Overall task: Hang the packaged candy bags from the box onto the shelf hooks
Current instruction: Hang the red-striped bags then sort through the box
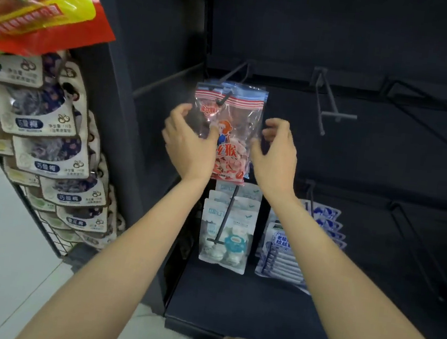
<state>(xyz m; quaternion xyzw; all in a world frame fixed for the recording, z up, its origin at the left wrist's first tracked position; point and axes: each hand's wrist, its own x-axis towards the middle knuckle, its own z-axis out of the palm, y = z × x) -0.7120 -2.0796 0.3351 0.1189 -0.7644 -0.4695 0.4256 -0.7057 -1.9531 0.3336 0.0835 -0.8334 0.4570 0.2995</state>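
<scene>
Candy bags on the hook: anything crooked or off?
Nothing stands out. The candy bags hang on the hook, stacked with a slight offset, with the left hand and right hand at their sides. White bags and blue bags below hang in orderly rows.
</scene>
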